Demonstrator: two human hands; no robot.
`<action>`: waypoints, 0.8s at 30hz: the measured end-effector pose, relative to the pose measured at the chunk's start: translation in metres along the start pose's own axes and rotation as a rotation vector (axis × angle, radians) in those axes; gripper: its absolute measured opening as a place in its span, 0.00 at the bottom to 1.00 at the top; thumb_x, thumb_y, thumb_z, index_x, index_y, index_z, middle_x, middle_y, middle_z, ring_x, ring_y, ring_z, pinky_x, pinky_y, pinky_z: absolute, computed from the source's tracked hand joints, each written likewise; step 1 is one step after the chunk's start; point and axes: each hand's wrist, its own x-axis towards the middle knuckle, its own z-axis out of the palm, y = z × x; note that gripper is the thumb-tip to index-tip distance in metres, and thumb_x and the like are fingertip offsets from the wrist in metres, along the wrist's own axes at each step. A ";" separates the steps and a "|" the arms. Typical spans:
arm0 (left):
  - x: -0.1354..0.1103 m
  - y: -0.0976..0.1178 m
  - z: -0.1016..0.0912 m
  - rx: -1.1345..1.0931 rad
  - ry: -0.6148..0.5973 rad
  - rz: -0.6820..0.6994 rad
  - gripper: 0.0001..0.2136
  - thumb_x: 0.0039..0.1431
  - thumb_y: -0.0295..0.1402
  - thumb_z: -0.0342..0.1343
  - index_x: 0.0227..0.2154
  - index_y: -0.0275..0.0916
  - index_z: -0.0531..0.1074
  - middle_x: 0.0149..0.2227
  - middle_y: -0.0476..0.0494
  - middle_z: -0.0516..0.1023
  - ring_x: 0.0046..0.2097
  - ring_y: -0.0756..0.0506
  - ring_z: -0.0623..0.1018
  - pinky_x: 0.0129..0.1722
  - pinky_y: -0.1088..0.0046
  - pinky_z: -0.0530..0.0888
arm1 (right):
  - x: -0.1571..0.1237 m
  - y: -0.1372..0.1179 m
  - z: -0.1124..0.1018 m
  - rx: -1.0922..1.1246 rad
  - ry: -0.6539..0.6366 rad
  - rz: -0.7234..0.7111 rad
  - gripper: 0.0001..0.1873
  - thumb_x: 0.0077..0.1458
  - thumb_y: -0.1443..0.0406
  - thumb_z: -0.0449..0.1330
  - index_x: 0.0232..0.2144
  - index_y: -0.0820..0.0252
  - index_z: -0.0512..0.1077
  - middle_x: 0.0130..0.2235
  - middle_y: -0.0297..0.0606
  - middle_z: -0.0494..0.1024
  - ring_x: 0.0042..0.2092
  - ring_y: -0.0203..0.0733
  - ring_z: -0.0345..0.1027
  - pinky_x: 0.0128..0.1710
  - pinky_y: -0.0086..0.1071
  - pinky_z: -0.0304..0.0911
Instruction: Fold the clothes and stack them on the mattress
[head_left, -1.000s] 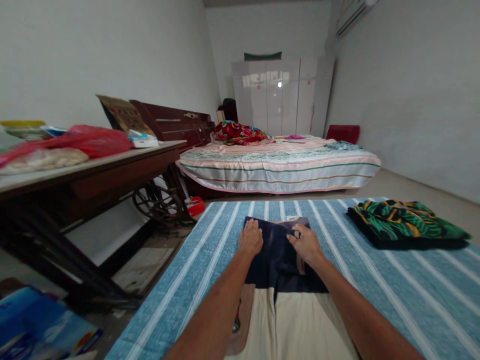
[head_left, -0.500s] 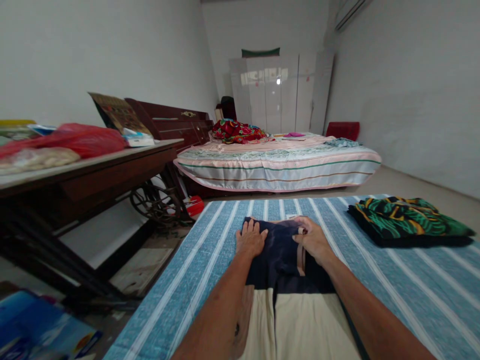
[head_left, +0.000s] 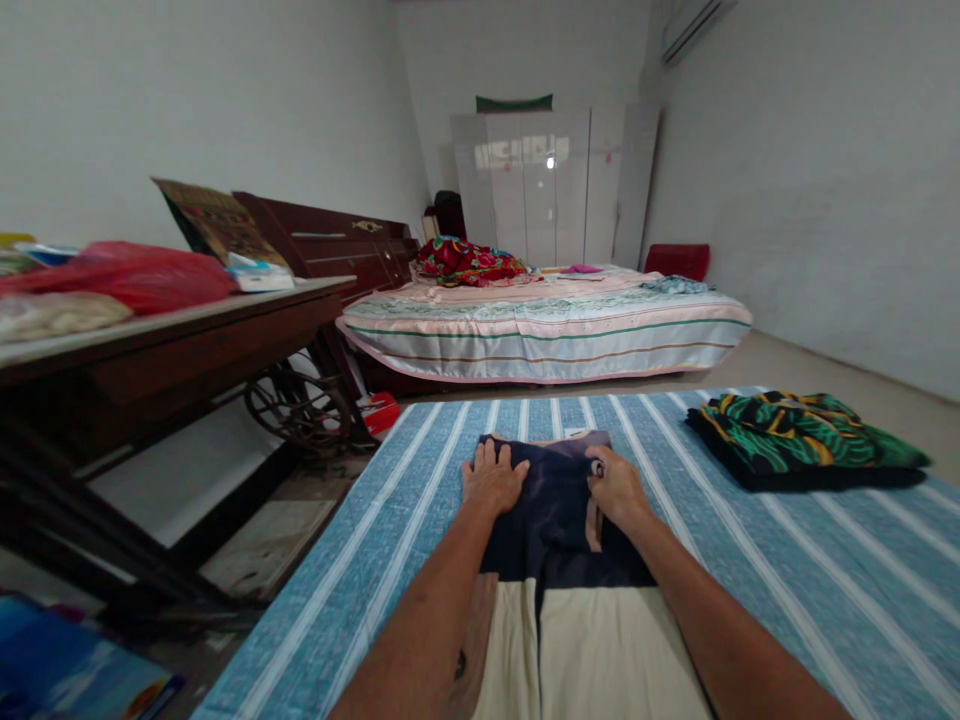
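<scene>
A: Head view: left hand (head_left: 491, 477) flat, fingers spread, pressing the navy-and-cream garment (head_left: 555, 505). Right hand (head_left: 615, 487) curled, pinching its fold. Garment lies mid striped sheet (head_left: 420, 500).
B: Risk: a one-sided pull could skew that fold or bunch the sheet underneath.

You have two garments on the striped sheet (head_left: 750, 560): one navy-and-cream garment (head_left: 555, 510), one folded green-patterned garment (head_left: 795, 435); one bed (head_left: 547, 325) beyond it.

Folded green-patterned cloth (head_left: 802, 440) near right edge of blue striped sheet (head_left: 750, 580). Red bag (head_left: 142, 275) on wooden worktop (head_left: 187, 325). Bed (head_left: 540, 335), white wardrobe (head_left: 551, 190) beyond.
</scene>
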 end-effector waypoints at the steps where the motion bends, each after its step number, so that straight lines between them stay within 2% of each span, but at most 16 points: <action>1: 0.000 0.000 -0.001 0.004 0.001 0.003 0.32 0.60 0.52 0.31 0.61 0.39 0.53 0.66 0.36 0.45 0.66 0.37 0.47 0.59 0.49 0.51 | -0.001 0.001 0.001 -0.067 0.002 -0.014 0.23 0.40 0.76 0.53 0.40 0.58 0.72 0.37 0.37 0.77 0.40 0.43 0.70 0.42 0.34 0.62; 9: 0.005 -0.003 -0.003 0.047 0.068 0.039 0.31 0.59 0.52 0.33 0.58 0.39 0.58 0.64 0.33 0.51 0.64 0.35 0.53 0.58 0.47 0.54 | -0.004 -0.001 0.004 -0.180 0.014 -0.074 0.23 0.43 0.76 0.53 0.42 0.57 0.71 0.40 0.40 0.77 0.41 0.45 0.71 0.42 0.36 0.63; 12: 0.008 -0.004 -0.003 0.050 0.073 0.061 0.30 0.59 0.51 0.34 0.57 0.38 0.59 0.65 0.34 0.49 0.65 0.35 0.50 0.57 0.46 0.54 | -0.004 -0.001 0.004 -0.180 0.040 -0.099 0.23 0.42 0.76 0.53 0.42 0.56 0.71 0.41 0.40 0.77 0.42 0.46 0.71 0.43 0.36 0.63; 20: 0.011 -0.006 -0.001 0.039 0.065 0.084 0.32 0.59 0.53 0.34 0.60 0.37 0.55 0.65 0.33 0.48 0.65 0.35 0.50 0.58 0.47 0.54 | -0.006 -0.003 0.002 -0.170 0.018 -0.082 0.22 0.45 0.75 0.52 0.43 0.58 0.71 0.43 0.42 0.77 0.43 0.47 0.71 0.42 0.37 0.64; 24: 0.011 -0.006 0.002 0.029 0.066 0.062 0.33 0.59 0.54 0.33 0.61 0.37 0.53 0.66 0.35 0.47 0.65 0.35 0.49 0.58 0.46 0.53 | -0.005 0.001 0.003 -0.134 0.036 -0.073 0.21 0.45 0.74 0.52 0.42 0.56 0.71 0.40 0.39 0.77 0.41 0.45 0.71 0.41 0.35 0.64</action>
